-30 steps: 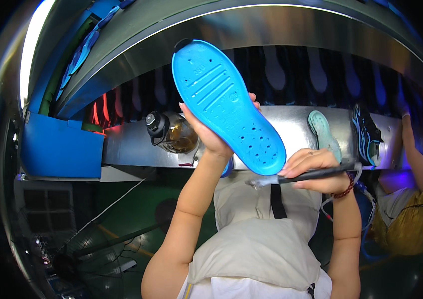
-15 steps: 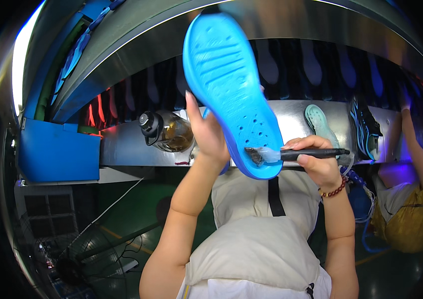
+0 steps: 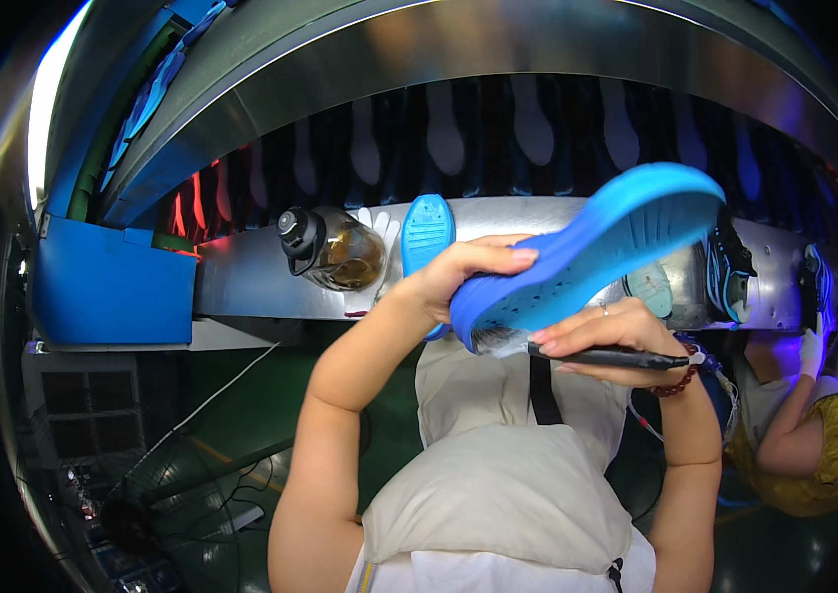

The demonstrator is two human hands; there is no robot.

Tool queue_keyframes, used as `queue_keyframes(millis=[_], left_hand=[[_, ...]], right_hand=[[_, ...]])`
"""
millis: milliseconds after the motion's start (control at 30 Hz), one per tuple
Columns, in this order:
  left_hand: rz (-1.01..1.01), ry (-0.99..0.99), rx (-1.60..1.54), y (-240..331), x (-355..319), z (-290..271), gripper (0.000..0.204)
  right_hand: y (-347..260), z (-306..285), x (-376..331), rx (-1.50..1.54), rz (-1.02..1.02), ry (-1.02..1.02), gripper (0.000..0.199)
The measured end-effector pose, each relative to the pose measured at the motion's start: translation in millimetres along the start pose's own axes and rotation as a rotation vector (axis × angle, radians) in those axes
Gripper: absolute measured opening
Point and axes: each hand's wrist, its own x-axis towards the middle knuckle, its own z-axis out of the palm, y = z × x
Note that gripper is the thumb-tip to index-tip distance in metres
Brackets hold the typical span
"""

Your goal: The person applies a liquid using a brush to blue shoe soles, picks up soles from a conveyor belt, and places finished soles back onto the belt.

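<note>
Nearest the camera: pale grey apron [image 3: 498,504] over the person's lap, a dark strap running up its middle.

Right hand [image 3: 602,341] sits just above the apron. Fingers wrapped tight around a black-handled brush [image 3: 597,356], handle pointing off to the person's right. Pale bristle end touches the lower edge of the blue shoe sole. Ring on one finger; dark bead bracelet [image 3: 681,381] at the wrist.

Left hand [image 3: 454,282] raised just beside the right. Fingers curled over the near end of the blue shoe sole [image 3: 587,252], thumb along the top, gripping it firmly. Sole held in the air in front of the chest, well clear of the table, tilted so the far end rises up and to the right. Small dots and grooves show on its underside.

Beyond the hands: long metal table [image 3: 261,277] running left to right. On it, a clear bottle [image 3: 335,247] with a black cap and amber liquid, lying tilted. Just beside that, a white glove [image 3: 379,232] and a second blue sole [image 3: 427,232]. Further right, a pale green sole [image 3: 651,287] and a dark shoe [image 3: 730,267] with light blue trim.

Blue box [image 3: 113,287] at the table's left end. A fan [image 3: 152,504] stands on the floor, lower left.

Far right: another person in a yellow top [image 3: 819,450], a gloved hand up at the table.

Farthest: dark conveyor [image 3: 498,138] with pale sole shapes in a row under a curved metal hood.
</note>
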Motion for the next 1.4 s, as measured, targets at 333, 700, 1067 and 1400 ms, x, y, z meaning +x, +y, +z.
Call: queue_keyframes(millis=[333,700,1067,1400], left_hand=[[-0.429,0.14,0.332,8,-2,1,0.065],[-0.281,0.206,0.277,16,-26,-6,0.068],[-0.013,0.341,0.063,24,-54,-31,0.051],[0.521,0.003,-0.356,-16,-15,-64,0.078]], right_hand=[[-22,-23,0,-0.166,0.121,-0.257,0.019],[-12,-40,-14,-0.205,0.1,-0.197,0.018],[7,-44,-29,0.1,0.088,0.273,0.022],[-5,-19,-12,-0.053,-0.011,0.299,0.022]])
